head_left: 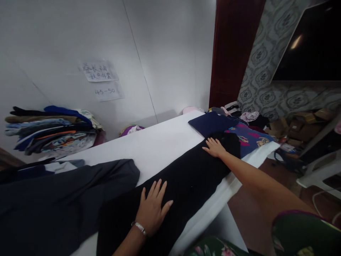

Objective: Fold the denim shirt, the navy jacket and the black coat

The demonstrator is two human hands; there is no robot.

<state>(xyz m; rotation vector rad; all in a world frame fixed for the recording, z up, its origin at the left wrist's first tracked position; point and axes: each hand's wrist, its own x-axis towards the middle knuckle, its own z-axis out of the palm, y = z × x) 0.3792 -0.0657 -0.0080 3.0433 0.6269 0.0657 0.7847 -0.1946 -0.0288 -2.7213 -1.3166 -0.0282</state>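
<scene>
A long black garment (186,177), perhaps trousers, lies stretched out flat across the white table (162,138). My left hand (153,206) rests palm down on its nearer part, fingers spread, with a bracelet (139,228) at the wrist. Farther right, my right hand (215,148) lies flat on the garment's far end, fingers extended. Neither hand grips anything. Just beyond the right hand is a folded navy cloth (210,122). A dark grey garment (69,192) is spread to the left of the black one.
A tall stack of folded clothes (58,129) stands at the table's left back. A blue patterned cloth (250,138) covers the right end. Beyond are cardboard boxes (301,124) and a white plastic stool (322,170). Handwritten paper signs (99,71) hang on the wall.
</scene>
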